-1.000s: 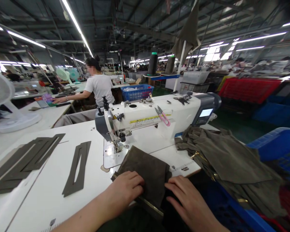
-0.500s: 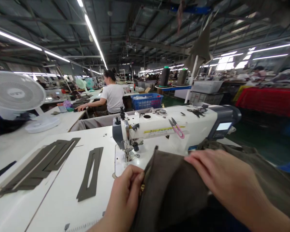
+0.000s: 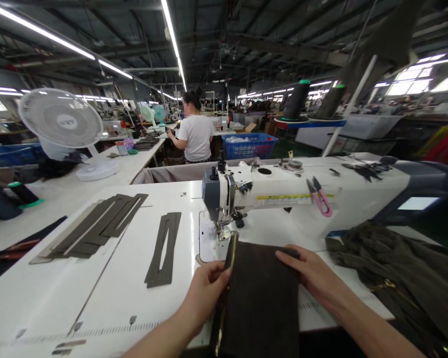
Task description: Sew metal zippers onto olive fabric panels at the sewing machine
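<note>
A dark olive fabric piece [image 3: 263,293] with a gold-toothed zipper [image 3: 232,251] along its left edge lies before the sewing machine [image 3: 280,191]. My left hand [image 3: 209,286] pinches the zippered edge between thumb and fingers. At the upper right corner, my right hand [image 3: 302,266] grips the fabric, thumb on top. The zipper's top end sits just in front of the presser foot [image 3: 222,231], apart from it as far as I can see. The fabric's lower end runs out of view at the bottom.
Flat slotted fabric pieces [image 3: 93,226] lie stacked on the left, with a smaller pair [image 3: 164,251] nearer the machine. Pink thread snips [image 3: 321,198] rest on the machine. Crumpled olive fabric [image 3: 392,263] lies right. Beyond are a white fan [image 3: 61,119] and a seated person [image 3: 197,134].
The bunched fabric has been spread flat, its zipper now facing up. My right hand has moved lower and left to the fabric's corner. The view has turned left.
</note>
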A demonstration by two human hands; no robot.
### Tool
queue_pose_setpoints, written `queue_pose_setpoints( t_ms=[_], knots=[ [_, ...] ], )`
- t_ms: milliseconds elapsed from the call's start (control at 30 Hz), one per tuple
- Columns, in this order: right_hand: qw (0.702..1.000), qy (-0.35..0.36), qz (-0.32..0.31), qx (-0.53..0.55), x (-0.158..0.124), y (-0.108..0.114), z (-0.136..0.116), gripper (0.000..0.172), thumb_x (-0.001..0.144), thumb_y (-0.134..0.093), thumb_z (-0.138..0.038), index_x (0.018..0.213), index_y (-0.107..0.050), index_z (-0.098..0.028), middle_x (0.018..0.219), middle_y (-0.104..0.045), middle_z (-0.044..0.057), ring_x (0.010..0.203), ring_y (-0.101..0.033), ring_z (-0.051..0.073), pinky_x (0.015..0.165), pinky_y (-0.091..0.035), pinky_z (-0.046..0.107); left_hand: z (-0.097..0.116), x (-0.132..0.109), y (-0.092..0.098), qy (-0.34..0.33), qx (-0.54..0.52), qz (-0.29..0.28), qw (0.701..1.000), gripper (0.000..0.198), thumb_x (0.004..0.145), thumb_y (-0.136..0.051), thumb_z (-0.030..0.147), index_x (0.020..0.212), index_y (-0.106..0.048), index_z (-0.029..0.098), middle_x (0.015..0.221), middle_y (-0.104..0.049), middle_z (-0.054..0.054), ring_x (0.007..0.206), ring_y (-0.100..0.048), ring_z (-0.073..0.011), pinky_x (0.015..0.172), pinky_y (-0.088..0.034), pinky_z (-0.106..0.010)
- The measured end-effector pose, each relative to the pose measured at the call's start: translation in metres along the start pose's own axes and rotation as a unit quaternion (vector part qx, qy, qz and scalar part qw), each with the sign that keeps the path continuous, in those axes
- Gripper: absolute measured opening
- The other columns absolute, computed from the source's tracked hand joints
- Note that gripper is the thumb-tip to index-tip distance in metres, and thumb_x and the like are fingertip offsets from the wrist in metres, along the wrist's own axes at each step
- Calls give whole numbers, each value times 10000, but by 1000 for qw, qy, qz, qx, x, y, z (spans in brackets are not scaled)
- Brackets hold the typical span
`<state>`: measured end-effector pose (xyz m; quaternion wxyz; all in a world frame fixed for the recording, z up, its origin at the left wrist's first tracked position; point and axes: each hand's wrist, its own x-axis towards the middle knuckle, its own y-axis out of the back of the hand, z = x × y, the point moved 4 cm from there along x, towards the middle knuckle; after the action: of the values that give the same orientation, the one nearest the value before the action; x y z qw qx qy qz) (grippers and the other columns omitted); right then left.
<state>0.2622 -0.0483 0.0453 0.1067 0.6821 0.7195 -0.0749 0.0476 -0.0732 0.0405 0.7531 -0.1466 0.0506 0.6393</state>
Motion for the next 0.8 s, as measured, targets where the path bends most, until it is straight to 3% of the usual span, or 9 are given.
queue_pose_setpoints(
  t_ms=[100,167,200,233,333,433,567,700,800],
  knots=[
    [973,113,167,-112,-29,15,-42,394,632,-609,-558,777,-569,-194,677,-624,29,640,-583,198,600,-441,298,12,-6,-24,-17,-52,-37,998,444,571,-723,534,678,-547,141,566,-553,21,507,-486,-95,485,-362,-192],
    [876,183,348,-279,-48,25,-69,390,632,-581,-578,785,-581,-219,645,-618,25,614,-581,220,569,-417,310,14,-8,-29,-42,-46,-29,998,399,633,-694,513,705,-559,144,568,-566,15,518,-523,-110,500,-405,-204],
    [835,211,378,-339,-50,24,-76,375,660,-548,-578,786,-579,-226,632,-613,24,596,-579,224,555,-408,311,13,-8,-27,-54,-27,-17,998,371,677,-662,498,734,-573,143,585,-584,3,543,-552,-128,520,-434,-221],
    [820,233,360,-378,-45,20,-75,357,694,-515,-568,779,-569,-226,610,-603,22,573,-576,220,543,-401,306,11,-8,-21,-66,3,-4,998,345,722,-623,480,782,-589,142,623,-610,-15,584,-583,-151,549,-463,-245],
    [853,253,189,-415,-4,0,-41,305,779,-415,-500,751,-528,-219,636,-609,36,608,-590,220,566,-404,300,3,-6,5,-122,162,1,979,358,810,-525,417,1059,-573,164,942,-659,-87,846,-626,-225,726,-508,-346],
    [876,226,127,-408,35,-13,-1,289,785,-412,-486,703,-480,-218,636,-597,37,615,-580,216,577,-400,298,5,-7,23,-216,428,-50,876,620,765,-579,494,1294,-411,220,1342,-425,-110,1223,-393,-292,1004,-319,-484],
    [888,205,129,-392,52,-17,12,306,782,-452,-494,650,-444,-219,603,-568,15,587,-556,193,569,-395,284,9,-2,22,-235,649,-133,712,1000,614,-522,749,1365,-279,135,1426,-249,-159,1318,-159,-355,1046,-26,-601],
    [885,203,137,-397,42,-10,9,264,832,-433,-439,807,-521,-191,741,-639,47,683,-603,200,608,-422,277,9,10,12,-241,692,-135,667,1113,585,-365,846,1366,-250,61,1436,-179,-196,1325,-97,-368,1048,24,-577],
    [806,185,174,-535,39,-4,15,253,866,-426,-348,993,-528,-155,718,-656,69,646,-622,230,560,-408,289,7,17,7,-235,713,-130,648,1155,556,-342,870,1358,-265,43,1431,-189,-208,1311,-112,-406,1039,39,-577]
  ],
)
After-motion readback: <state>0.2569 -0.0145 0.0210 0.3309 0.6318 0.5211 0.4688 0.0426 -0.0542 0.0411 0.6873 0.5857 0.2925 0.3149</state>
